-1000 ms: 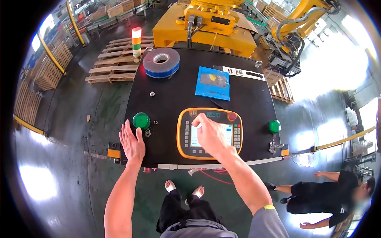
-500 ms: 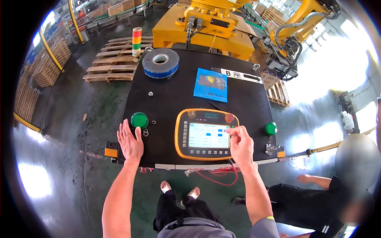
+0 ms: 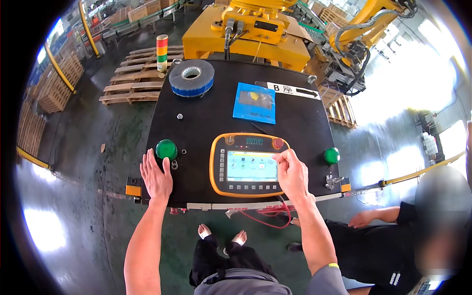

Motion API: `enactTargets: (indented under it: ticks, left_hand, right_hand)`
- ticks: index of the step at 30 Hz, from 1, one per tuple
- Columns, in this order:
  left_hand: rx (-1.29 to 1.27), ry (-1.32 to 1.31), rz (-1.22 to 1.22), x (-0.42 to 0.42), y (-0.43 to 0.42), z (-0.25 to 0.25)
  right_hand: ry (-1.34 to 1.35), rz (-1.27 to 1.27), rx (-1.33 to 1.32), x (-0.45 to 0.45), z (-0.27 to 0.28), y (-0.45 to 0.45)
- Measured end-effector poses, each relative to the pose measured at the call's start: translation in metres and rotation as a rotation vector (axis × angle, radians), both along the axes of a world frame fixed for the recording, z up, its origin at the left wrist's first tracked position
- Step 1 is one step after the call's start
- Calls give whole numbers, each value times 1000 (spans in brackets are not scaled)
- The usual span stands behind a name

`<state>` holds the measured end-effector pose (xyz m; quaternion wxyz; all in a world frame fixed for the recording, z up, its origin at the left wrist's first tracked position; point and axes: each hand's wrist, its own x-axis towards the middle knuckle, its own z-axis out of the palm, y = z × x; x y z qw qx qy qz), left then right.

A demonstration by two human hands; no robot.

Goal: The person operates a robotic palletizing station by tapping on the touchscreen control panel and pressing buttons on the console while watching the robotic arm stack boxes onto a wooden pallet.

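On the black cabinet top lies a teach pendant (image 3: pixel 236 188) with an orange rim, a red stop knob and a lit screen showing rows of small icons. My right hand (image 3: pixel 295 174) is over its right side, fingers curled in a pinch at the screen's right edge; whatever they hold, if anything, is hidden. My left hand (image 3: pixel 157 179) rests flat with fingers stretched out, next to the left green button (image 3: pixel 166 149). A few small metal nuts (image 3: pixel 174 165) lie by that hand. A dark thin stick (image 3: pixel 258 128) is just above the pendant.
Farther back are a tape roll (image 3: pixel 191 88) and a blue packet (image 3: pixel 254 110). Another green button (image 3: pixel 332 156) and metal keys (image 3: pixel 332 182) sit at right. A red cable (image 3: pixel 280 226) hangs in front. A person in black (image 3: pixel 373 246) stands at right. Yellow robot arms (image 3: pixel 265 24) stand behind.
The pendant's screen has switched from a page with blue boxes to one with icons. My right hand still hovers at its right edge. The view shifted slightly; the other person's arm moved.
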<state>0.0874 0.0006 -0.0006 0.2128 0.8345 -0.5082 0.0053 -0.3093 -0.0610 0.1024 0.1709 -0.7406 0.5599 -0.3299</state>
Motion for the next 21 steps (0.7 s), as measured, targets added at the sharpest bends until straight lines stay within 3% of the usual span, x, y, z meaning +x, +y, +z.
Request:
enactTargets:
  ticks: [3, 21]
  left_hand:
    - [1, 2, -2, 0, 1, -2]
    - [0, -11, 3, 1, -1, -3]
  right_hand:
    - [125, -7, -16, 1, -8, -6]
    - [62, -14, -18, -1, 3, -5]
